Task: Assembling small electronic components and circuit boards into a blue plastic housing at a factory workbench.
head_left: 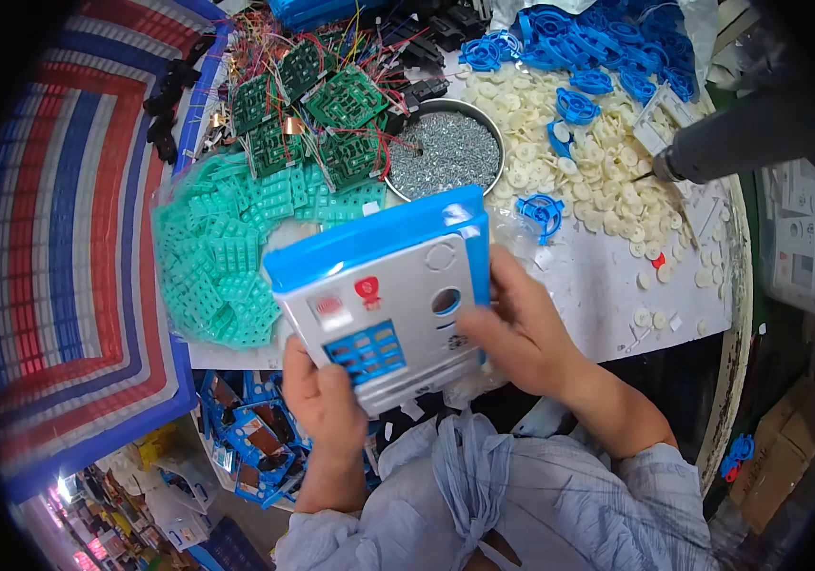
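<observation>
Above the table's near edge I hold a blue-and-silvery-white plastic housing, tilted. Its face has a blue keypad grid, a round hole and small red prints; a blue rim runs along its far side. My left hand grips the near-left corner, thumb beside the grid. My right hand is closed around the right side, its thumb on the face and the other fingers partly hidden behind. Just beyond the housing stands a round metal bowl full of small screws.
Mint-green keypad pieces lie in a heap at left, below wired green circuit boards. Cream discs and blue rings spread at right, where a grey power screwdriver juts in. Blue parts sit below the table at left.
</observation>
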`<control>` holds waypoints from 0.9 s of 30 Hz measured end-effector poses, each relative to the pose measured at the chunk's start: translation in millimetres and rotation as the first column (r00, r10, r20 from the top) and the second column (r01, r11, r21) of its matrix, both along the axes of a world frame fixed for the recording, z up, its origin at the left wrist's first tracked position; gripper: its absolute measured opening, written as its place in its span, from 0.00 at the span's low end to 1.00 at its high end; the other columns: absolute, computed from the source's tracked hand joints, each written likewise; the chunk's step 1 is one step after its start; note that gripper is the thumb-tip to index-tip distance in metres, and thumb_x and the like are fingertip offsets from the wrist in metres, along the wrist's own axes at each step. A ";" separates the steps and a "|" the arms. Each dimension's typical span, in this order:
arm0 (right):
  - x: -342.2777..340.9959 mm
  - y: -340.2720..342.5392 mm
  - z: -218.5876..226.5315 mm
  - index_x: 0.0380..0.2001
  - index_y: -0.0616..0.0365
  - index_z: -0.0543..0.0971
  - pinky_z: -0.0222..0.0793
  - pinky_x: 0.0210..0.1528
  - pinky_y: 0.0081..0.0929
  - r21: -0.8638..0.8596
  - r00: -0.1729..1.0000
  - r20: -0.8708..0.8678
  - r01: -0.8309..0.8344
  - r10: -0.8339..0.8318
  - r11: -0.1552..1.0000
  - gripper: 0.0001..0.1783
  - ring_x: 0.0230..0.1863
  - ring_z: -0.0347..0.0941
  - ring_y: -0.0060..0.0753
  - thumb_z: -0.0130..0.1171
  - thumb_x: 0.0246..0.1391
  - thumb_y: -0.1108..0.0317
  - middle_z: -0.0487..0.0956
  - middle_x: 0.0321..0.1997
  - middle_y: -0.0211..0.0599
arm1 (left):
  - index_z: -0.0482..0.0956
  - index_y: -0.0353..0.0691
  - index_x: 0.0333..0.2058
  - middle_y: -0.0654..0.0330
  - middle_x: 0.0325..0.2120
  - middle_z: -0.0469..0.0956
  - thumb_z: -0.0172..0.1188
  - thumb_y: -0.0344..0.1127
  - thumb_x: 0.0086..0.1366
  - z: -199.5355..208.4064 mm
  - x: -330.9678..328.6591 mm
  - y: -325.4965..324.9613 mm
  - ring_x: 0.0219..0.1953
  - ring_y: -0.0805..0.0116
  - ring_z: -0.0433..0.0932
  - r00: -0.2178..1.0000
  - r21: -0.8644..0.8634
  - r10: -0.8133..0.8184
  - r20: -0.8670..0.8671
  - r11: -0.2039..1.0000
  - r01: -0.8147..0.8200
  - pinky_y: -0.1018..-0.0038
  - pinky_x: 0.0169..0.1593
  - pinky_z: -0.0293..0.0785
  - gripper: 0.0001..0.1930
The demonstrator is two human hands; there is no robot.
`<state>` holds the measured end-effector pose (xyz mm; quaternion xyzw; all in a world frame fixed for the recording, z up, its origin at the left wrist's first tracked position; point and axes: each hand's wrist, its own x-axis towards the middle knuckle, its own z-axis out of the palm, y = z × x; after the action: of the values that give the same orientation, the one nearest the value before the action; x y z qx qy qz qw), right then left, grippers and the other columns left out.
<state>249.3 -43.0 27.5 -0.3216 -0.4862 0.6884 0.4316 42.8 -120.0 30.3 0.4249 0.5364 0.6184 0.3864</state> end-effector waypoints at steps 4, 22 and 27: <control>-16.2 8.2 -17.6 0.46 0.65 0.75 0.69 0.35 0.15 0.110 0.987 -0.020 0.162 -0.161 0.981 0.19 0.36 0.72 0.13 0.63 0.65 0.59 0.82 0.35 0.30 | 0.68 0.29 0.55 0.56 0.47 0.77 0.58 0.45 0.73 8.2 17.3 2.5 0.47 0.73 0.76 0.996 0.050 0.030 0.082 0.998 -0.034 0.73 0.53 0.72 0.24; -3.7 16.7 12.9 0.48 0.63 0.78 0.72 0.35 0.17 0.037 0.986 -0.060 0.155 -0.153 0.987 0.21 0.35 0.75 0.14 0.65 0.62 0.57 0.81 0.36 0.29 | 0.77 0.25 0.47 0.55 0.36 0.83 0.52 0.46 0.75 5.0 4.1 29.5 0.36 0.73 0.78 0.969 0.158 0.006 -0.248 0.987 0.034 0.76 0.42 0.74 0.23; -7.8 21.5 13.5 0.45 0.63 0.79 0.72 0.38 0.17 0.048 0.982 -0.034 0.189 -0.188 0.981 0.20 0.37 0.75 0.15 0.65 0.63 0.56 0.82 0.38 0.30 | 0.77 0.27 0.46 0.55 0.36 0.83 0.51 0.42 0.75 8.0 6.9 37.4 0.38 0.74 0.78 0.971 0.102 0.020 -0.238 0.995 0.004 0.76 0.42 0.75 0.19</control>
<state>241.5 -21.5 41.0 -0.3451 -0.4646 0.6364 0.5100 49.7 -82.6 38.3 0.5132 0.5486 0.5908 0.2944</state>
